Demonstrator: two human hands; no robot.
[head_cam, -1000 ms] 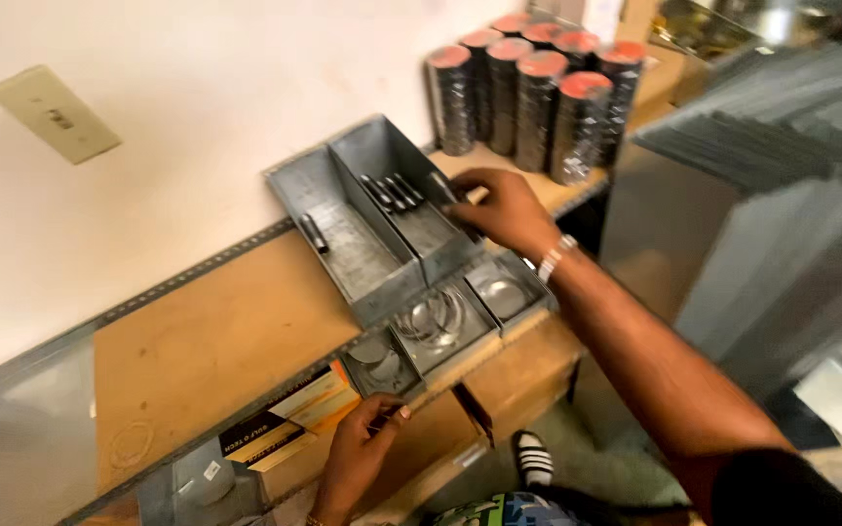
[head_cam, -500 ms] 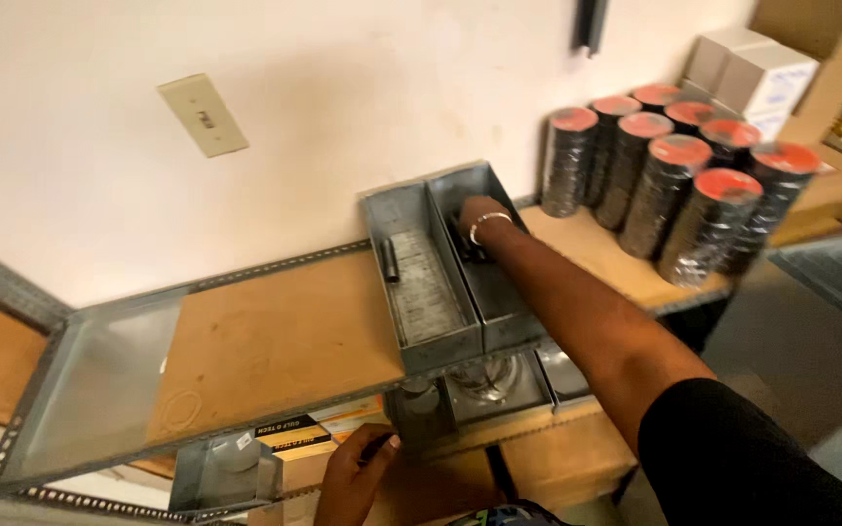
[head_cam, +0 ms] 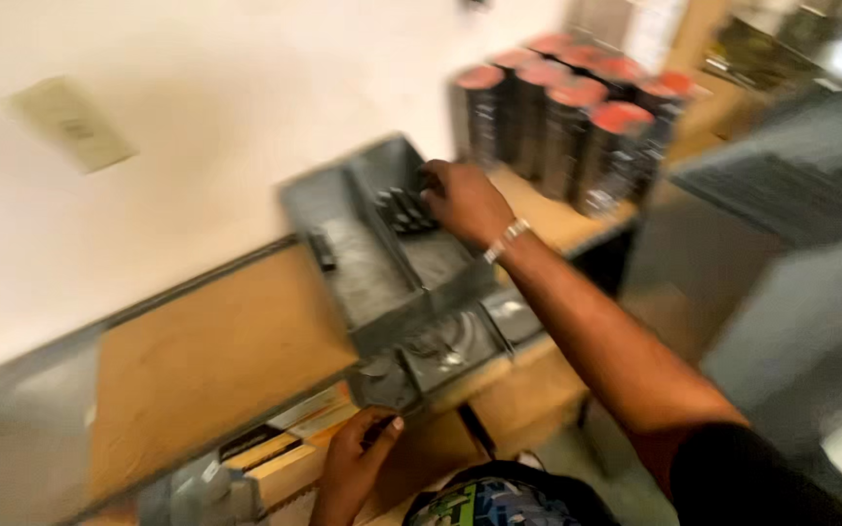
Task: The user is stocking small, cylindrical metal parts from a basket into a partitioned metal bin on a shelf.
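Two grey metal bins (head_cam: 372,282) sit side by side on a wooden shelf (head_cam: 197,360). My right hand (head_cam: 462,200) reaches into the right bin, fingers curled over several small dark parts (head_cam: 403,209) at its far end; the blur hides whether it grips one. My left hand (head_cam: 355,463) is low at the shelf's front edge, fingertips touching a small grey metal box (head_cam: 382,382) under the bins, with a small dark piece between the fingers.
Tall dark cylinders with red tops (head_cam: 577,127) stand to the right of the bins. A beige wall plate (head_cam: 70,122) is on the white wall. Grey metal panels (head_cam: 791,195) lean at the right. Cardboard boxes (head_cam: 275,448) lie on the lower shelf.
The view swung and blurred. My right hand stays inside the right bin over the dark parts. My left hand stays at the shelf's front edge.
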